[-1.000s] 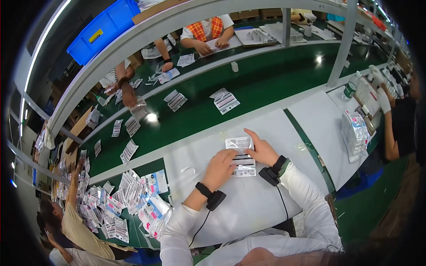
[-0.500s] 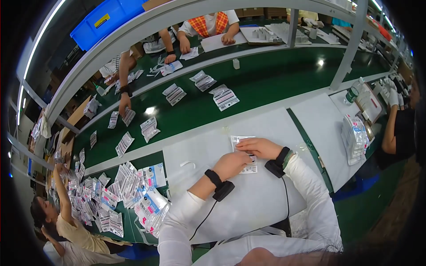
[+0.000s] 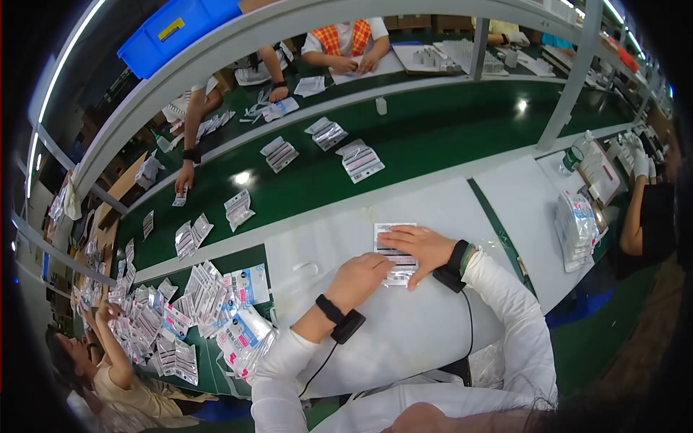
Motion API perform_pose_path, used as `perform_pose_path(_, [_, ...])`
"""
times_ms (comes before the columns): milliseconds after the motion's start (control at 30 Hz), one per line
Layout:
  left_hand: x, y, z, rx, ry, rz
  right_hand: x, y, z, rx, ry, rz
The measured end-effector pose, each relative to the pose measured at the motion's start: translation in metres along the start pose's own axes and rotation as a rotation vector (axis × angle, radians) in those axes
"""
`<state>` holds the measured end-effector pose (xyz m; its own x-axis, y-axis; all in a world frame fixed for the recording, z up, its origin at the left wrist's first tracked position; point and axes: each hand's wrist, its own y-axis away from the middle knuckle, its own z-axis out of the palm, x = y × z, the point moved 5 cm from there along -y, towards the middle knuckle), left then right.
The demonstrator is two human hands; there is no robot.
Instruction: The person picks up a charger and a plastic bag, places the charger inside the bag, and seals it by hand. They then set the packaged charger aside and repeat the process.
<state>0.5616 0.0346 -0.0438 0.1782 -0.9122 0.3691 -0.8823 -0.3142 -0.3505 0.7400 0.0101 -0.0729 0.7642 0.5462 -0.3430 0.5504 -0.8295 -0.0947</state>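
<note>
A silver foil pouch [image 3: 394, 257] with printed lines lies flat on the white work board [image 3: 361, 339] before me. My right hand [image 3: 422, 247] rests across its upper right part, fingers stretched out and thumb apart. At the pouch's lower left edge, my left hand [image 3: 359, 280] touches it with extended fingertips; its palm faces down. Neither hand grips the pouch. Parts of its print are hidden beneath my fingers. Each wrist wears a black band with a small black box and a cable.
To my left is a heap of similar pouches [image 3: 242, 335]. Several more pouches [image 3: 360, 160] lie on the green conveyor belt [image 3: 447, 123] beyond the board. A pouch stack [image 3: 576, 227] and a bottle [image 3: 574, 155] stand right. Co-workers sit around; one hand [image 3: 185, 175] reaches onto the belt.
My left hand has slid left and down off the pouch's middle, showing more of it. My right hand's fingers have spread. The belt's pouches shifted slightly left; a co-worker's hand moved left.
</note>
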Motion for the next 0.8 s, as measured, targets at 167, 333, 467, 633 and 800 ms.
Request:
perform_pose_path(167, [0.002, -0.026, 0.030, -0.020, -0.418, 0.073, 0.000, 0.004, 0.002, 0.089, -0.129, 0.013])
perform_pose_path(333, [0.010, -0.033, 0.039, 0.063, -0.510, 0.067, -0.002, 0.003, -0.006, 0.110, -0.163, 0.044])
perform_pose_path(467, [0.010, -0.032, 0.041, 0.093, -0.486, 0.019, -0.003, 0.005, -0.005, 0.111, -0.170, 0.059])
perform_pose_path(633, [0.004, -0.026, 0.036, 0.052, -0.373, 0.023, -0.004, 0.001, -0.005, 0.093, -0.175, 0.068])
perform_pose_path(800, [0.013, -0.035, 0.042, 0.024, -0.500, -0.001, -0.008, 0.001, -0.011, 0.087, -0.207, 0.049])
